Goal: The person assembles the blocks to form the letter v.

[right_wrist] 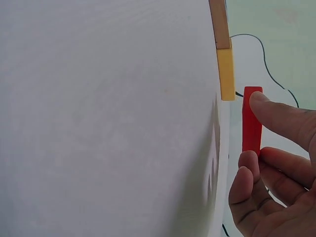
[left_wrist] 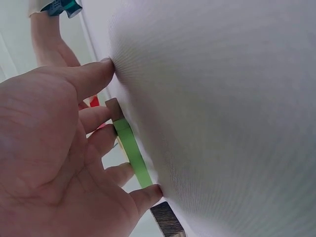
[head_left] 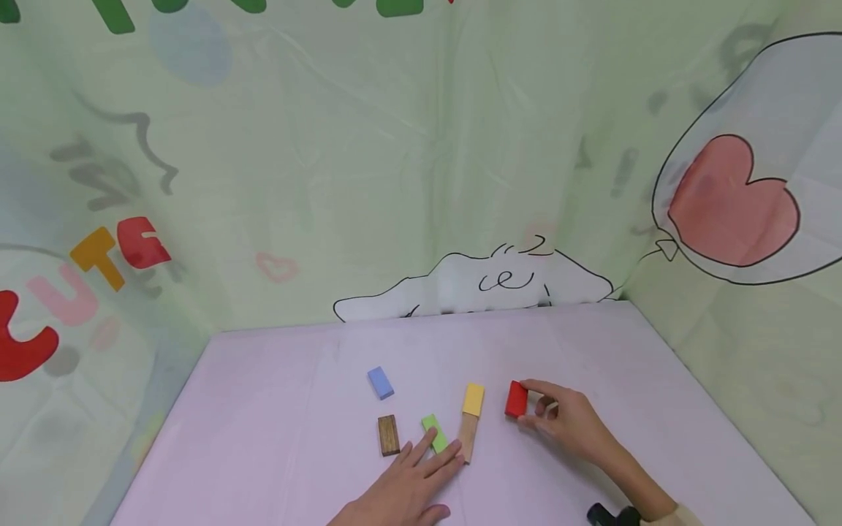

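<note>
My right hand (head_left: 571, 425) pinches a red wooden block (head_left: 517, 399) between thumb and fingers. In the right wrist view the red block (right_wrist: 252, 121) appears held off the table. My left hand (head_left: 414, 478) lies spread, its fingertips at a green block (head_left: 433, 432) and the lower end of a plain wood block (head_left: 468, 438). A yellow block (head_left: 473, 399) stands end to end with the plain one, just beyond it. Left of the green block lies a dark brown block (head_left: 389, 435), near my left fingers. A blue block (head_left: 380, 383) sits farther back, tilted, touched by neither hand.
The blocks are on a pale lilac table (head_left: 276, 409). A printed cloth (head_left: 368, 183) hangs behind it and along both sides. At the front right, a black object (head_left: 613, 515) sits by my right wrist.
</note>
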Action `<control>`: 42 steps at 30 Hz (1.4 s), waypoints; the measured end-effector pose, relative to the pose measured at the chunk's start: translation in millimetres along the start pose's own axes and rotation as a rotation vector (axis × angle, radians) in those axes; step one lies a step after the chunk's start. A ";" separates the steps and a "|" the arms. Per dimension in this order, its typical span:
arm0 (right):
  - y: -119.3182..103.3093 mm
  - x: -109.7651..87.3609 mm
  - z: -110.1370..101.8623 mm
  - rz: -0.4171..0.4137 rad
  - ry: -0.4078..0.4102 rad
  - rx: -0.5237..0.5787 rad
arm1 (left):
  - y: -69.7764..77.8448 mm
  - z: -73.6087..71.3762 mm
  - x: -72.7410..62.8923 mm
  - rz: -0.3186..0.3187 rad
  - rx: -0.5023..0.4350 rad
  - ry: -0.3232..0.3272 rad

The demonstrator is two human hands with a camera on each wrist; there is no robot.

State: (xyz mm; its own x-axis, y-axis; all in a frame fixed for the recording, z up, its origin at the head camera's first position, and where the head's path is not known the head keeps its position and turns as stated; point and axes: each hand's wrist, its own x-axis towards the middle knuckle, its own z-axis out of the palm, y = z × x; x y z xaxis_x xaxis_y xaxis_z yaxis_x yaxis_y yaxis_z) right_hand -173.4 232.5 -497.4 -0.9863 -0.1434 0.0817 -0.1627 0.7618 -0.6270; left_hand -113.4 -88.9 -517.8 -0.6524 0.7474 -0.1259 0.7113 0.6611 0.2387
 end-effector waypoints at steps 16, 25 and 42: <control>-4.3 14.0 2.0 0.005 -0.009 -0.020 | 0.1 -0.8 0.4 -0.009 -0.023 -0.015; -0.4 22.9 0.2 -0.028 -0.008 -0.027 | 0.7 -1.7 0.2 -0.016 -0.040 -0.032; -3.8 40.7 5.5 -0.054 0.007 -0.026 | 0.7 -1.3 -0.5 -0.004 -0.024 -0.016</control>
State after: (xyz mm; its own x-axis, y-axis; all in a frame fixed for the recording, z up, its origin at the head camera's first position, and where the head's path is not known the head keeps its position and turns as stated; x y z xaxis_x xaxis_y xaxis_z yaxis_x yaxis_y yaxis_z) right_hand -212.8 220.3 -496.0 -0.9761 -0.1806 0.1209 -0.2167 0.7695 -0.6008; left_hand -112.8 -88.9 -516.4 -0.6512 0.7455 -0.1422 0.7018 0.6628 0.2609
